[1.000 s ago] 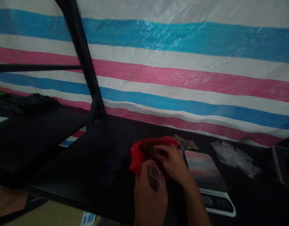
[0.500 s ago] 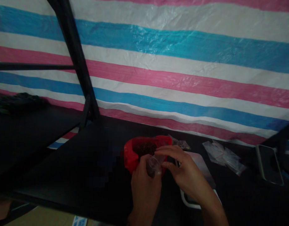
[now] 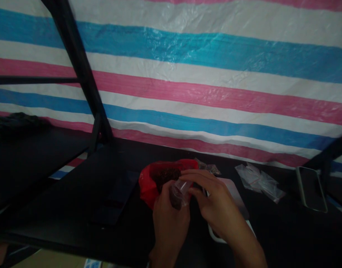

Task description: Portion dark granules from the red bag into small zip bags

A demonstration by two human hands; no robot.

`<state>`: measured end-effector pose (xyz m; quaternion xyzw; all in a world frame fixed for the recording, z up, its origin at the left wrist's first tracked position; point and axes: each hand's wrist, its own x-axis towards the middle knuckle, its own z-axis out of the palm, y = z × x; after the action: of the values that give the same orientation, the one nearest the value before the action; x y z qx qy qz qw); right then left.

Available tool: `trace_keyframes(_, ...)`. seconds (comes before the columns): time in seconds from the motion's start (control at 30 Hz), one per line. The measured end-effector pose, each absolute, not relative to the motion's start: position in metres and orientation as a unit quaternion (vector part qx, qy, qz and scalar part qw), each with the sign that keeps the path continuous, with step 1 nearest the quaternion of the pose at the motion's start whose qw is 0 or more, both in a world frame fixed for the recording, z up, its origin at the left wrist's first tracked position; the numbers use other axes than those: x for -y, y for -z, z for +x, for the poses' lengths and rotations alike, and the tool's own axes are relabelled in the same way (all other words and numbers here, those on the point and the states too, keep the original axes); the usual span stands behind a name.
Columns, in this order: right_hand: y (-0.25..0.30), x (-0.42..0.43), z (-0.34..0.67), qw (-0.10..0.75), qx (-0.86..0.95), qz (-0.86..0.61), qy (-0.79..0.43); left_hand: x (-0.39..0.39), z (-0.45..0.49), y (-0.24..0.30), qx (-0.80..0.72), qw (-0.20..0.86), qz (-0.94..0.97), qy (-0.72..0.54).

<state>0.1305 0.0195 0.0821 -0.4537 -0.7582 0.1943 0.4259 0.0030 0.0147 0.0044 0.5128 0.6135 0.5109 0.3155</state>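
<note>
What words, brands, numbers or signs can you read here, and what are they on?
No text can be read.
Clear plastic bag in the left hand: no legible print.
White-rimmed scale with a flat greyish plate: partly hidden behind the right hand; no marks show.
Dark rectangular phone, pale-edged: no lettering shows.
Blue-and-white item at the bottom edge: cut off, too blurred.

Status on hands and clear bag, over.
Left hand gripping clear bag. Right hand at its top. Red bag just behind; right forearm partly covers scale.
</note>
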Motion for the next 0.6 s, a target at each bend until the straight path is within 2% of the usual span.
trace_keyframes(0.17, -0.07, -0.037, 0.124, 0.492, 0.697, -0.485, -0.191, -0.011, -0.001, -0.007, -0.603, 0.293, 0.49, -0.557)
trace_keyframes(0.37, -0.045, -0.055, 0.105, 0.431, 0.687, -0.545, -0.212, -0.008, -0.01, -0.014, -0.563, 0.297, 0.463, -0.616)
trace_keyframes(0.47, -0.055, -0.044, 0.104, 0.447, 0.685, -0.499, -0.288, -0.011, -0.011, -0.013, -0.555, 0.338, 0.438, -0.622)
trace_keyframes(0.6, -0.074, -0.023, 0.109, 0.403, 0.678, -0.477, -0.387, -0.012, -0.007, -0.009, -0.518, 0.388, 0.447, -0.617)
